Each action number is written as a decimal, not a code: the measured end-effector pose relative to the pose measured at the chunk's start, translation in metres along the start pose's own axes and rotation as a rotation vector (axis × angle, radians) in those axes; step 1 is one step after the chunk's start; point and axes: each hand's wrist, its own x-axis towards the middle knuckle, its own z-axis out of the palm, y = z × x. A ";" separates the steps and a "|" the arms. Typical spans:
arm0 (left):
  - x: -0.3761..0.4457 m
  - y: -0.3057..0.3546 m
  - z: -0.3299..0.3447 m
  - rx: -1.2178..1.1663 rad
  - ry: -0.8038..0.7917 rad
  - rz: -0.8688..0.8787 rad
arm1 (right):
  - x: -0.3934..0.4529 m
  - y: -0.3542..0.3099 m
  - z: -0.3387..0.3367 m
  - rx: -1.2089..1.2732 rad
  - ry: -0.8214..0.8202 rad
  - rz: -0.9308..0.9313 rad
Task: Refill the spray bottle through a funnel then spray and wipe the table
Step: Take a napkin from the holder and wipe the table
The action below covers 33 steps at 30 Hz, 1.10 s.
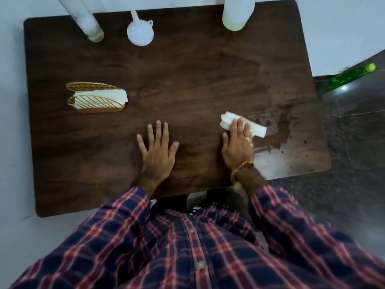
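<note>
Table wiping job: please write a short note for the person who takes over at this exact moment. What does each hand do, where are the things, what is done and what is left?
Left hand: flat on the table, fingers spread, holding nothing.
Right hand: straight fingers press a folded white tissue onto the wood, near the right edge.
Things: funnel lies at the far edge between two white bottles. Spare tissues sit in the gold holder on the left.
Done: the funnel is out of the bottle; spray droplets and a wet smear show on the right side.
Left: wipe the wet patch and droplets beyond the tissue.
</note>
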 end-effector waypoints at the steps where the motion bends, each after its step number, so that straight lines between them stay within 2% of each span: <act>1: -0.007 0.001 0.005 0.003 -0.009 -0.003 | 0.014 0.002 -0.004 -0.007 0.010 0.021; 4: -0.018 0.002 0.014 0.024 -0.024 0.025 | 0.009 -0.018 0.000 -0.054 0.003 -0.217; 6: -0.020 0.001 0.013 0.045 -0.022 0.081 | -0.036 -0.035 0.014 -0.086 -0.068 -0.422; 8: -0.020 0.000 0.010 0.046 -0.022 0.129 | -0.079 -0.031 0.024 -0.100 -0.086 -0.494; 9: -0.019 0.001 0.008 0.033 -0.025 0.147 | -0.087 -0.022 0.026 -0.072 -0.061 -0.445; 13: -0.014 0.015 0.007 0.016 -0.054 0.210 | -0.056 0.002 0.013 0.043 0.049 -0.034; 14: -0.013 0.023 0.009 0.020 -0.067 0.233 | -0.048 0.000 0.008 0.054 0.034 -0.035; 17: -0.004 0.050 0.015 0.016 -0.085 0.274 | -0.057 -0.002 0.012 0.042 0.018 -0.228; 18: 0.000 0.059 0.015 0.006 -0.091 0.275 | -0.066 0.006 0.013 0.042 -0.004 -0.239; 19: 0.004 0.064 0.015 -0.007 -0.093 0.273 | -0.074 0.021 0.013 0.044 -0.003 -0.188; 21: 0.012 0.073 0.013 -0.036 -0.097 0.280 | -0.077 0.054 0.010 0.094 0.057 0.043; 23: 0.022 0.083 0.014 -0.035 -0.096 0.282 | -0.043 0.084 -0.003 0.136 0.079 0.255; 25: 0.032 0.096 0.013 -0.023 -0.105 0.256 | 0.011 0.105 -0.022 0.139 0.078 0.323; 27: 0.051 0.147 0.018 -0.015 -0.091 0.184 | 0.081 0.135 -0.052 0.134 0.091 0.226; 29: 0.059 0.159 0.018 -0.002 -0.076 0.115 | 0.090 0.108 -0.048 0.129 0.061 -0.009; 31: 0.065 0.165 0.019 -0.009 -0.076 0.056 | 0.053 0.082 -0.030 0.047 -0.031 -0.272; 32: 0.065 0.166 0.018 -0.020 -0.087 0.042 | 0.029 0.079 -0.023 0.011 -0.049 -0.319; 33: 0.068 0.166 0.017 -0.038 -0.108 0.011 | 0.014 0.088 -0.018 0.003 -0.017 -0.278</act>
